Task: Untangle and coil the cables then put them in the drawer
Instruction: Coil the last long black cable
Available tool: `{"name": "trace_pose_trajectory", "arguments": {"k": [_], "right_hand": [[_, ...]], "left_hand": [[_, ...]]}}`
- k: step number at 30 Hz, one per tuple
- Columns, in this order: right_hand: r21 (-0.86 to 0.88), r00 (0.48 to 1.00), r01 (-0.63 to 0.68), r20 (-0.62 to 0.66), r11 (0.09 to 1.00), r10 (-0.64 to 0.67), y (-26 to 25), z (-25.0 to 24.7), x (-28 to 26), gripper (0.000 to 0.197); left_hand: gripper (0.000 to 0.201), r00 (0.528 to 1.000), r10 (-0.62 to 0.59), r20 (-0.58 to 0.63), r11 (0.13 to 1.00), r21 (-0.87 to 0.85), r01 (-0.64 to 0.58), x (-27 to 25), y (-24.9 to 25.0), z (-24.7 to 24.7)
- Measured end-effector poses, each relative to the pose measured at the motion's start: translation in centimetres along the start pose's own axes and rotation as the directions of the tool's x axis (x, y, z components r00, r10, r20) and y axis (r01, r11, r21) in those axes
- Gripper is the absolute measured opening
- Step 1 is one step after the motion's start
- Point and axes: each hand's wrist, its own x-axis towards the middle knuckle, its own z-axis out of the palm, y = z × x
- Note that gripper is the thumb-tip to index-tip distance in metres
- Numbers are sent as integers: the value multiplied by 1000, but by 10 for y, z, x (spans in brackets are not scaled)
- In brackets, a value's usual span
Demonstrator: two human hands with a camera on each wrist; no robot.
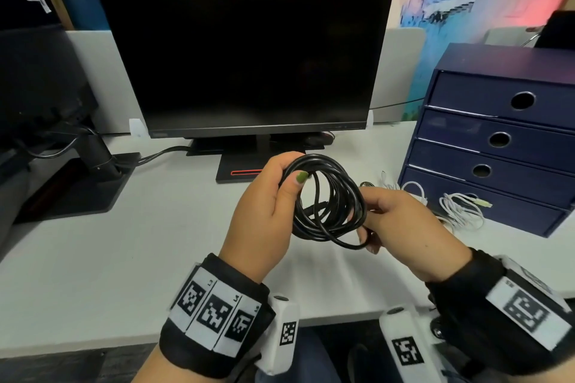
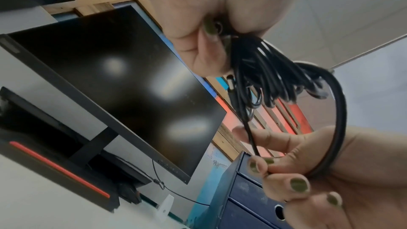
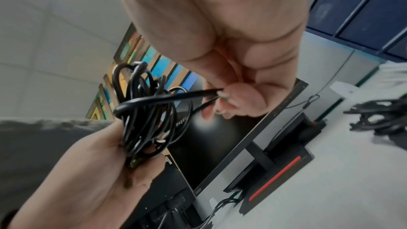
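Note:
A black cable (image 1: 329, 202) is wound into a coil of several loops, held above the desk in front of the monitor. My left hand (image 1: 273, 193) grips the coil's left side, thumb over the loops (image 2: 253, 69). My right hand (image 1: 392, 221) pinches a loose strand (image 3: 198, 93) at the coil's lower right, and one loop runs round its fingers (image 2: 286, 171). White cables (image 1: 457, 208) lie tangled on the desk in front of the blue drawer unit (image 1: 504, 146), whose drawers are closed.
A dark monitor (image 1: 242, 50) on a black stand (image 1: 239, 171) fills the back of the white desk (image 1: 124, 242). A second monitor base (image 1: 77, 183) with cables sits at the left. Another black cable bundle (image 3: 383, 117) lies on the desk.

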Motion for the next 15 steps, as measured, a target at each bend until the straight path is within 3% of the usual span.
{"name": "trace_pose_trajectory", "arguments": {"k": [5, 8, 12, 15], "right_hand": [[159, 1000, -25, 21, 987, 22, 5, 3, 6, 46], [228, 998, -58, 2, 972, 59, 9, 3, 10, 46], [231, 999, -43, 35, 972, 36, 7, 3, 11, 54], [241, 993, -87, 96, 967, 66, 5, 2, 14, 49]], "left_hand": [[19, 996, -69, 53, 995, -63, 72, 0, -6, 1], [20, 996, -44, 81, 997, -58, 49, -1, -6, 0], [18, 996, -27, 86, 997, -63, 32, -1, -6, -1], [27, 984, -37, 174, 993, -100, 55, -3, -4, 0]]}}
